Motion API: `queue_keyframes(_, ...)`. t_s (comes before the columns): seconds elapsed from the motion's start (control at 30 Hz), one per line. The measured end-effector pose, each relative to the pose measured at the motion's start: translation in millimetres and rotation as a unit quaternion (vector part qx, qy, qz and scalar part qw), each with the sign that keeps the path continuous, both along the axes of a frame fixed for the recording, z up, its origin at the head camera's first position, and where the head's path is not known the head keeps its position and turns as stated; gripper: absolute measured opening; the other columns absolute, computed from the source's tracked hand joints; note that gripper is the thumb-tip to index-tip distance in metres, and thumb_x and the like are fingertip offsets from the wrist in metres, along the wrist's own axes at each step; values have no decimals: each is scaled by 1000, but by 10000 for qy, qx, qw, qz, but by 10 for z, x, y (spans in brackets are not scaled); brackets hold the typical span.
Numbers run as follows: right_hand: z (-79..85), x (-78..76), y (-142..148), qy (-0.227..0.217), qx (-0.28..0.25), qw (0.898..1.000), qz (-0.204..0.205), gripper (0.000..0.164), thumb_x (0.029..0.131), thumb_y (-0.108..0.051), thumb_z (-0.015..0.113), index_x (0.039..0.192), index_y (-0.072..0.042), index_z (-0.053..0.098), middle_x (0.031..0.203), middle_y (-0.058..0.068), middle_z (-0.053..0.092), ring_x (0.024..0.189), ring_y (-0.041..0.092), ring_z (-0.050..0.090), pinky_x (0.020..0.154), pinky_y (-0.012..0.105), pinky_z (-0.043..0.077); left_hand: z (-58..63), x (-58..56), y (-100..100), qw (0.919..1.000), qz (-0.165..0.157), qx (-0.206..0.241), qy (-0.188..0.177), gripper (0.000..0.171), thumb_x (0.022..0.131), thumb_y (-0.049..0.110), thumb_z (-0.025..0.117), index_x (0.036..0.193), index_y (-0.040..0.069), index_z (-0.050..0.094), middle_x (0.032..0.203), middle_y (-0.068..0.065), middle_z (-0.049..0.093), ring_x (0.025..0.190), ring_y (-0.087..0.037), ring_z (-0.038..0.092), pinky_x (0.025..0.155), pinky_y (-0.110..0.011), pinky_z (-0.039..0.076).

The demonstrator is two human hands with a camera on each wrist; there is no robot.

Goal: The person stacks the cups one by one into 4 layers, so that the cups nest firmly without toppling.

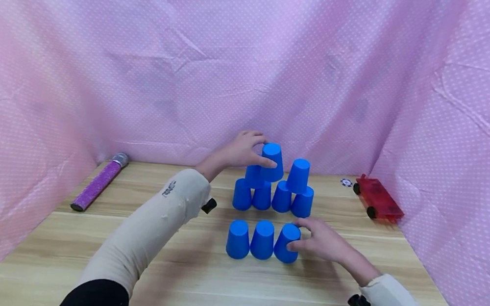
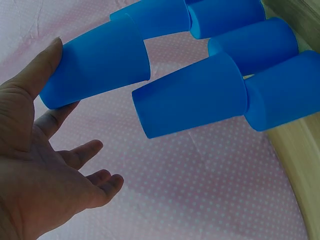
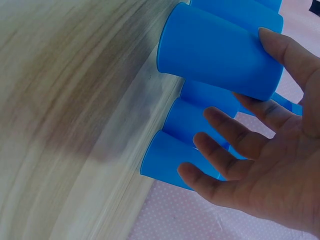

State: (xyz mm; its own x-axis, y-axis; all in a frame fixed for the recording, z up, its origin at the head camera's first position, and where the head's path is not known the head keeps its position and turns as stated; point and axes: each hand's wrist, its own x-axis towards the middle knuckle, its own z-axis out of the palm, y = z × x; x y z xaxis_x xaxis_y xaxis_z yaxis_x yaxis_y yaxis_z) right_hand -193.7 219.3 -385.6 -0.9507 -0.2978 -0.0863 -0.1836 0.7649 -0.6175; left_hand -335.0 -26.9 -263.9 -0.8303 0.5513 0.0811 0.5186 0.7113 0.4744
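Note:
My left hand (image 1: 245, 150) pinches an upside-down blue cup (image 1: 274, 164) between thumb and index finger. This cup is slightly tilted and overlaps another blue cup (image 1: 253, 177) in the head view. That second cup rests across two cups of the back row, and one more upper cup (image 1: 299, 175) stands on the right pair. In the left wrist view, the pinched cup (image 2: 97, 62) has the left hand's other fingers spread below it. My right hand (image 1: 321, 239) pinches the right-hand cup (image 1: 286, 243) of the front row, its remaining fingers spread apart in the right wrist view.
Two more upside-down blue cups (image 1: 250, 240) stand in the front row. Along the back row are several base cups (image 1: 243, 194). A purple microphone (image 1: 100, 183) lies at left; a poker chip (image 1: 346, 182) and a red toy car (image 1: 378, 199) are at right. Pink dotted cloth (image 1: 235, 73) encloses the table.

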Motion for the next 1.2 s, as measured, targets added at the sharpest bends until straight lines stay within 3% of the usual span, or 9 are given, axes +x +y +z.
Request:
queue_keyframes(0.57, -22, 7, 5, -183, 23, 9997, -142, 61, 82, -42, 80, 133, -14, 61, 136, 11, 61, 129, 40, 52, 97, 64, 49, -185, -159, 317, 9958, 300, -760, 422, 81, 84, 63, 69, 150, 23, 46, 166, -12, 25, 155, -40, 12, 121, -63, 22)
queue_keyframes(0.83, -29, -5, 14, -144, 10, 9998, -136, 60, 83, -42, 80, 133, -15, 62, 135, 10, 62, 128, 38, 53, 96, 63, 50, -231, -176, 435, 9928, 638, -954, 338, 80, 84, 63, 70, 150, 26, 46, 167, -11, 22, 155, -42, 4, 123, -63, 14)
queue_keyframes(1.2, 0, -9, 26, -79, 151, 9998, -136, 59, 83, -42, 80, 132, -15, 62, 133, 9, 62, 127, 36, 53, 97, 64, 49, -293, -201, 533, 9887, 839, -1198, 338, 76, 84, 61, 71, 149, 28, 48, 168, -11, 18, 155, -43, -7, 124, -63, 5)
